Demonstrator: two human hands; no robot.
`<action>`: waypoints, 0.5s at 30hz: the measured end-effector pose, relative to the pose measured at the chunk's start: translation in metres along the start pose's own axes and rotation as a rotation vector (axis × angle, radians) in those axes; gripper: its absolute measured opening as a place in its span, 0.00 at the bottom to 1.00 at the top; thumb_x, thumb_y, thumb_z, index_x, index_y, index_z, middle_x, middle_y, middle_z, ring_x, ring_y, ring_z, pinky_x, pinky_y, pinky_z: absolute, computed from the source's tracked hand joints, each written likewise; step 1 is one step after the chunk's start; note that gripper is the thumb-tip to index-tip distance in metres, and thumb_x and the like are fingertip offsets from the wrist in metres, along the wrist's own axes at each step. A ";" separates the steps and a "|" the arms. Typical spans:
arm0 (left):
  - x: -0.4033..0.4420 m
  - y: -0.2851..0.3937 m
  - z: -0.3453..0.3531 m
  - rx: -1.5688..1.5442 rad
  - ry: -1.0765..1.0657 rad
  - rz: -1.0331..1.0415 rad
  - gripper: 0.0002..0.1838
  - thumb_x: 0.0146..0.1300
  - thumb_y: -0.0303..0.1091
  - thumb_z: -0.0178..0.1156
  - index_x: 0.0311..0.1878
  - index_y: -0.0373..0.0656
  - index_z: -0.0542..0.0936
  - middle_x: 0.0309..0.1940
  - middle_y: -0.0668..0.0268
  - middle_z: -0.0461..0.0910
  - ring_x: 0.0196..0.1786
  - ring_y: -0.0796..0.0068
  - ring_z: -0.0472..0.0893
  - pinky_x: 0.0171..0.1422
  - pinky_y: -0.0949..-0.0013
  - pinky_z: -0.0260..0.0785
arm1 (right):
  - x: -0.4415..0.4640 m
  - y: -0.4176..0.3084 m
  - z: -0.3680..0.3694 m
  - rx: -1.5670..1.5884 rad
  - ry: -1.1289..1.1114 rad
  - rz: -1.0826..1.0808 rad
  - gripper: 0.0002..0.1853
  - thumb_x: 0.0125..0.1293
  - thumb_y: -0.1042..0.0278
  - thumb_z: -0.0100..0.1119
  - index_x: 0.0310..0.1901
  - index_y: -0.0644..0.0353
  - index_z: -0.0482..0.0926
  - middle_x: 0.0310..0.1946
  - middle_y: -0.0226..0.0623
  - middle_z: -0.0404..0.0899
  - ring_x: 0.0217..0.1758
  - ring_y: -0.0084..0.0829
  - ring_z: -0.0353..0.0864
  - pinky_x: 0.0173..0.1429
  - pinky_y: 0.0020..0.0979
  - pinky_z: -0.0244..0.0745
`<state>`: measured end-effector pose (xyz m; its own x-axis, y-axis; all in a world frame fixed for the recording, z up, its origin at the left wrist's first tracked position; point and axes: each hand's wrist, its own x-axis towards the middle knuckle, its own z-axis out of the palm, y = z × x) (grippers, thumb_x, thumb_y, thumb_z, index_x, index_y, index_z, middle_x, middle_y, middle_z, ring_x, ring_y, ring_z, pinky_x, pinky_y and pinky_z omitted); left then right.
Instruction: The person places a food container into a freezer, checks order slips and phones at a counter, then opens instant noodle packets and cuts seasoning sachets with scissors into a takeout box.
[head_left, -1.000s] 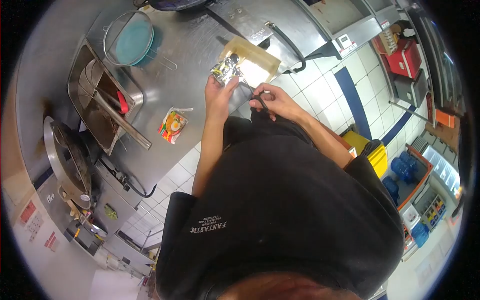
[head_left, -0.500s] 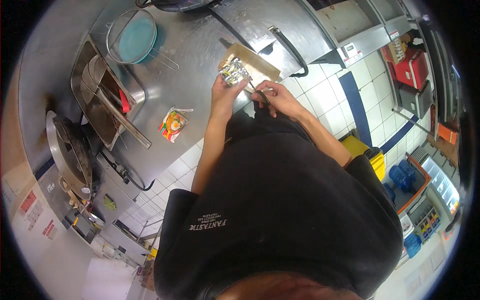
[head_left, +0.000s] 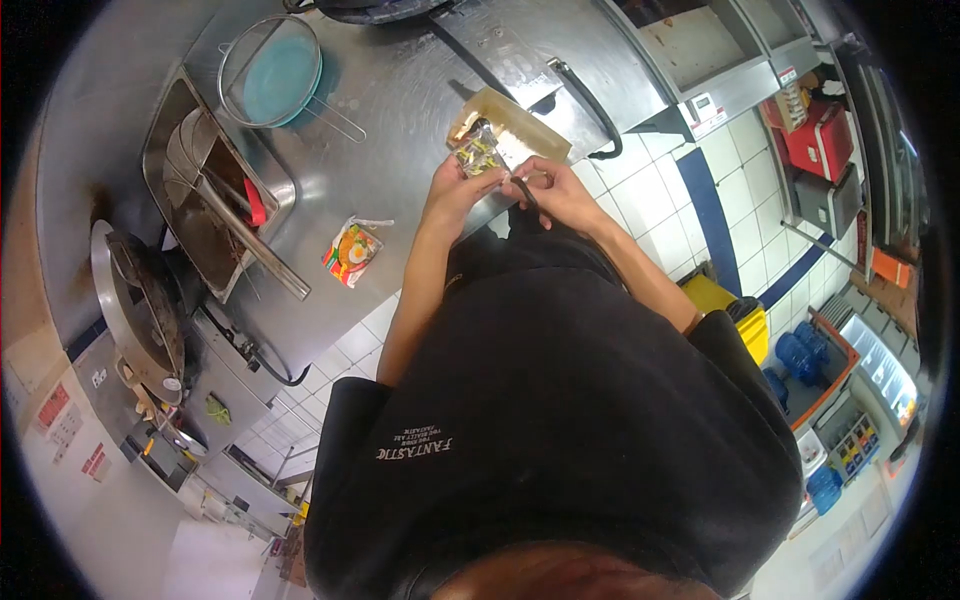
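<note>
My left hand (head_left: 460, 193) pinches a shiny seasoning packet (head_left: 480, 153) with yellow-green markings, above a pale rectangular tray (head_left: 548, 139). Close on its right, my right hand (head_left: 557, 194) grips dark-handled scissors (head_left: 528, 194), whose tips point at the packet's edge. Whether the blades touch the packet is too small to tell. An opened noodle wrapper (head_left: 352, 253) with a picture of noodles and egg lies on the steel counter (head_left: 390, 110), left of my left forearm.
At the upper left are a wire strainer (head_left: 268, 70) over a turquoise bowl and a sink (head_left: 285, 195) with utensils. A large wok (head_left: 125, 300) stands at the far left. A black handle (head_left: 590, 105) curves beside the tray. A yellow bin (head_left: 720, 305) stands at the right.
The packet has tilted, and both hands have come closer together around its edge. The scissors have shifted slightly within my right hand's grip.
</note>
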<state>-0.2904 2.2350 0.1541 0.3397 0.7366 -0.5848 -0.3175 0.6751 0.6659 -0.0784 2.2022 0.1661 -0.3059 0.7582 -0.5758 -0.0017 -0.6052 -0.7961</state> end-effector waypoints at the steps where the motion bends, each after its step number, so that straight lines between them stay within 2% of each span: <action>1: 0.002 0.000 -0.002 0.009 0.003 0.011 0.25 0.65 0.20 0.72 0.64 0.37 0.76 0.54 0.61 0.86 0.56 0.71 0.87 0.63 0.67 0.81 | 0.001 -0.001 0.001 0.001 0.000 -0.001 0.17 0.70 0.55 0.75 0.47 0.58 0.80 0.23 0.26 0.80 0.18 0.16 0.73 0.19 0.23 0.65; 7: 0.002 0.001 -0.008 0.022 -0.064 -0.024 0.26 0.67 0.20 0.70 0.67 0.38 0.75 0.57 0.62 0.85 0.58 0.71 0.87 0.66 0.65 0.81 | 0.008 -0.010 0.006 -0.013 0.058 0.056 0.22 0.69 0.50 0.77 0.48 0.59 0.80 0.23 0.27 0.78 0.17 0.18 0.71 0.19 0.25 0.62; 10: 0.001 0.006 -0.009 0.037 -0.089 -0.040 0.26 0.68 0.21 0.70 0.68 0.38 0.74 0.57 0.64 0.85 0.58 0.72 0.86 0.67 0.66 0.80 | 0.012 -0.010 0.007 -0.064 0.034 -0.011 0.23 0.69 0.47 0.76 0.48 0.59 0.80 0.23 0.28 0.79 0.17 0.18 0.71 0.19 0.25 0.63; 13: -0.007 0.013 -0.002 0.062 -0.107 -0.048 0.27 0.68 0.20 0.69 0.69 0.39 0.73 0.58 0.64 0.84 0.59 0.72 0.86 0.67 0.67 0.80 | 0.011 -0.013 0.010 -0.048 0.048 0.032 0.22 0.70 0.48 0.74 0.49 0.59 0.80 0.23 0.28 0.79 0.16 0.19 0.71 0.19 0.26 0.63; 15: -0.009 0.015 -0.005 0.091 -0.104 -0.043 0.28 0.69 0.20 0.69 0.69 0.39 0.73 0.58 0.64 0.84 0.59 0.72 0.86 0.68 0.67 0.80 | 0.011 -0.015 0.010 -0.112 0.034 -0.013 0.17 0.71 0.56 0.72 0.48 0.60 0.80 0.24 0.29 0.79 0.16 0.20 0.71 0.19 0.27 0.64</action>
<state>-0.3028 2.2381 0.1669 0.4427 0.6956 -0.5658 -0.2211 0.6962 0.6830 -0.0910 2.2177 0.1737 -0.2742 0.7750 -0.5693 0.1016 -0.5654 -0.8186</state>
